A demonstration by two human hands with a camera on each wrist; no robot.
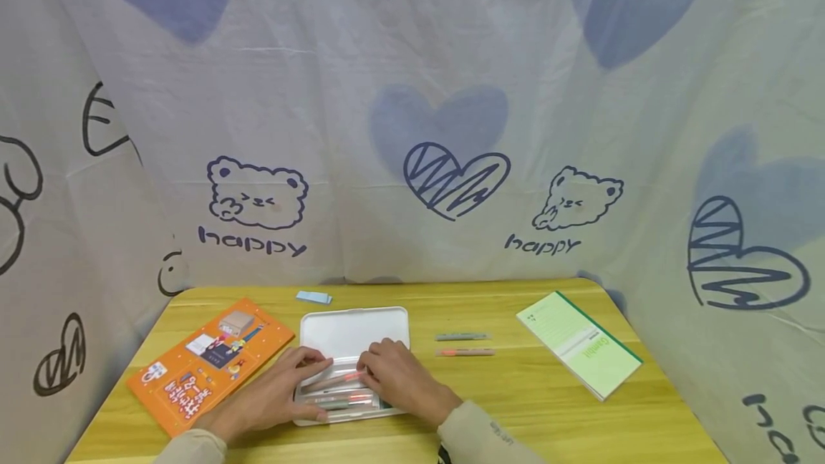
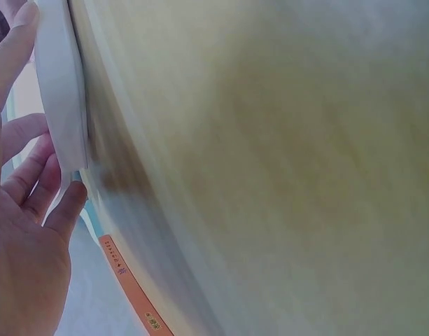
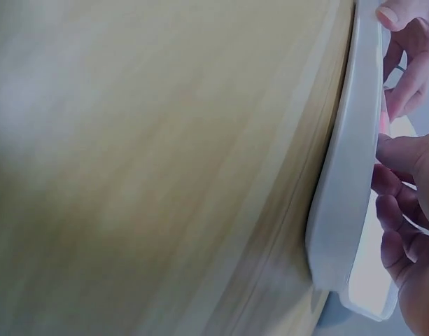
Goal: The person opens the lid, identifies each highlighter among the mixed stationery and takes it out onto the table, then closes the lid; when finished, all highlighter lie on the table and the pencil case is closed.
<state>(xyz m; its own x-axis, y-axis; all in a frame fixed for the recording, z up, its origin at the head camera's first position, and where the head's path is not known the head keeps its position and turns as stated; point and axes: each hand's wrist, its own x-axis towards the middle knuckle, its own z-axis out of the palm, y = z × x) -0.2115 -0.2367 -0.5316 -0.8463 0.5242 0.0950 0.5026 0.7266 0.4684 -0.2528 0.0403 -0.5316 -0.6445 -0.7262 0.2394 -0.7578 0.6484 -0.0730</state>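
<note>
A white pencil case [image 1: 354, 331] lies with its lid folded back on the table. Several slim pens [image 1: 338, 402] with grey bodies and orange-pink ends lie in its tray. My left hand [image 1: 277, 389] grips the case's left end, thumb at the near edge and fingers toward the hinge. My right hand [image 1: 399, 378] reaches into the right half of the tray; its thumb and fingers pinch the orange-pink end of one pen [image 1: 331, 382]. In the right wrist view, the right fingers [image 3: 403, 210] are curled above the case wall [image 3: 347, 168]. The right hand hides part of the tray.
Two more pens, one grey [image 1: 462, 336] and one orange-ended [image 1: 465, 352], lie right of the case. An orange booklet [image 1: 213, 364] is at the left, a green notepad [image 1: 580, 346] at the right. A small light-blue item [image 1: 314, 298] lies near the far edge.
</note>
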